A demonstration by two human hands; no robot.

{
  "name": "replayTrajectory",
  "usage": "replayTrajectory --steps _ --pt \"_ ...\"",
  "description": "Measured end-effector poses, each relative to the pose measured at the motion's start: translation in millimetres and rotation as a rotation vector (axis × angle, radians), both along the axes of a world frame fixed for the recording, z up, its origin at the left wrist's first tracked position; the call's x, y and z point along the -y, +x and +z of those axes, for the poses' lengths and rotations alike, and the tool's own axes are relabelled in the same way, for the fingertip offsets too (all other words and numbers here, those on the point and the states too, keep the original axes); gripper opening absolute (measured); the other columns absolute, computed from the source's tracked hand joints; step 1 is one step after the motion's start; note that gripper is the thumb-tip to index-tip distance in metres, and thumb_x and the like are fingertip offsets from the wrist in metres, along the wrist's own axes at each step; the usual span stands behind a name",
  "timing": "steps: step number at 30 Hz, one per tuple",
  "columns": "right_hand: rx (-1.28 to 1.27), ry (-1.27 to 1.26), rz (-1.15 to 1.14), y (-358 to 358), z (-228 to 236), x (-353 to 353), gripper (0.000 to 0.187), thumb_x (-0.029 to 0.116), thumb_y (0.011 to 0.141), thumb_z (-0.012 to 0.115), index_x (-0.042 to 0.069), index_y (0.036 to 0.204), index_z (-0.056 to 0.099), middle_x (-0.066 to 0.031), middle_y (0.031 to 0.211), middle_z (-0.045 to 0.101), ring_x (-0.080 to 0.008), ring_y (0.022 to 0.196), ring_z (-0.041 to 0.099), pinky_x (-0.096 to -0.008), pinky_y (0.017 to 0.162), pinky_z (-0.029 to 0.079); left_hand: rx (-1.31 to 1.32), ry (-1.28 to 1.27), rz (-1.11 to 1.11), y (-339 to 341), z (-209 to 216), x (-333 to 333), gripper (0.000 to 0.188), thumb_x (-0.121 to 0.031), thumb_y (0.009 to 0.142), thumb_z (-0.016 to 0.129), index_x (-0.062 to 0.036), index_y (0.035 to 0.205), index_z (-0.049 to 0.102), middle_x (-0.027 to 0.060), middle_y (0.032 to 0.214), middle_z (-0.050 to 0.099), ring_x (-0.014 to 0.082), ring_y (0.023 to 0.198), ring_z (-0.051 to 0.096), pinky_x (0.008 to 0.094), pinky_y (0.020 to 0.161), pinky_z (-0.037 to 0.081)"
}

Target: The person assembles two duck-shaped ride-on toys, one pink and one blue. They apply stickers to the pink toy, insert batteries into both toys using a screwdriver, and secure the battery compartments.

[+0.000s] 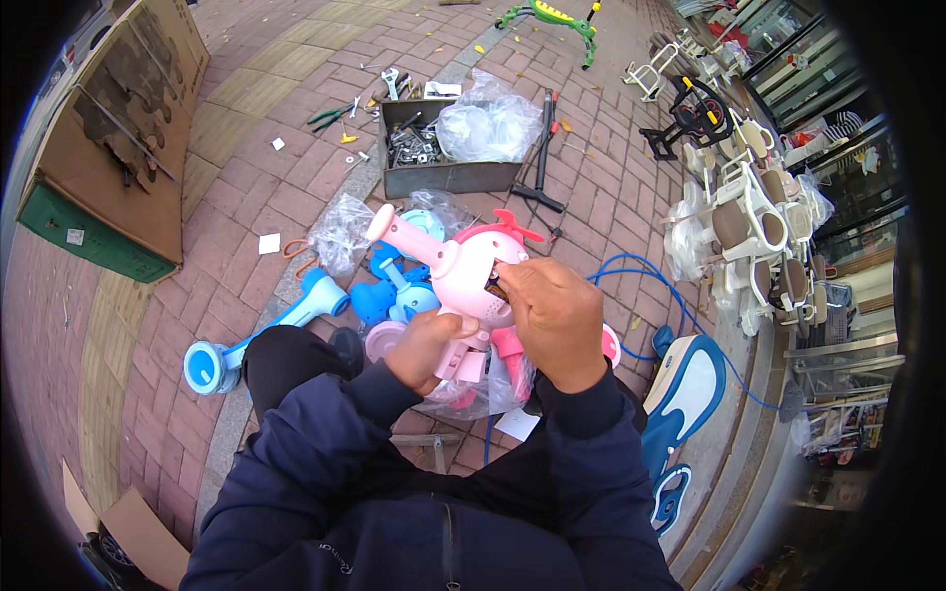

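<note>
A pink plastic toy part with a round body and a long tube is held up over my lap. My left hand is closed round its lower end, thumb on top. At a dark opening in the round body, the fingers of my right hand are pinched together; what they hold, if anything, is hidden. A red propeller-shaped piece shows behind the body. Below hang a darker pink piece and clear plastic wrapping. Blue plastic parts lie just beyond my left hand.
A grey metal box of hardware and plastic bags stands ahead, with pliers to its left. A large cardboard box is at left. On the right are a blue hose, a blue-and-white plastic piece and stacked white-and-brown seats.
</note>
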State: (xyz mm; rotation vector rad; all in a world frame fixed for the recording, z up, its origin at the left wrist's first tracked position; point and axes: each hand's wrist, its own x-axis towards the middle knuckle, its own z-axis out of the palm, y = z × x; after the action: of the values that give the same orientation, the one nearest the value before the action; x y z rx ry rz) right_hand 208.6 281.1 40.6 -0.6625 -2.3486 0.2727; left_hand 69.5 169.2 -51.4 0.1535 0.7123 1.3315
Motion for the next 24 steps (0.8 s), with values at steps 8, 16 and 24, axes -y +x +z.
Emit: replayTrajectory --steps 8,16,24 --pt "0.095 -0.118 -0.051 6.1 1.1 -3.9 0.011 0.006 0.081 0.077 0.007 0.092 0.075 -0.0101 0.084 0.071 -0.0271 0.073 0.068 -0.0365 0.065 0.053 -0.134 -0.024 0.010 1.7 1.9 0.3 0.037 -0.015 0.087 0.067 0.0025 0.120 0.065 0.0087 0.104 0.070 0.0184 0.090 0.068 0.0327 0.082 0.055" --pt "-0.163 -0.951 -0.350 27.8 15.8 -30.3 0.021 0.017 0.090 0.079 -0.004 0.088 0.073 -0.0017 0.072 0.068 -0.0064 0.061 0.054 -0.0273 0.055 0.044 -0.011 0.075 -0.054 -2.7 -1.3 1.2 0.042 -0.013 0.084 0.069 0.0027 0.123 0.063 0.0101 0.106 0.069 0.0192 0.092 0.069 0.0339 0.081 0.057" --pt "-0.249 -1.222 -0.167 32.0 15.6 -32.8 0.028 0.024 0.092 0.082 -0.001 0.086 0.069 0.0008 0.067 0.064 -0.0040 0.053 0.052 -0.0225 0.045 0.039 0.034 0.120 -0.093 -2.5 4.5 2.4 0.047 -0.009 0.080 0.070 0.0035 0.125 0.062 0.0098 0.105 0.069 0.0202 0.091 0.069 0.0343 0.081 0.057"
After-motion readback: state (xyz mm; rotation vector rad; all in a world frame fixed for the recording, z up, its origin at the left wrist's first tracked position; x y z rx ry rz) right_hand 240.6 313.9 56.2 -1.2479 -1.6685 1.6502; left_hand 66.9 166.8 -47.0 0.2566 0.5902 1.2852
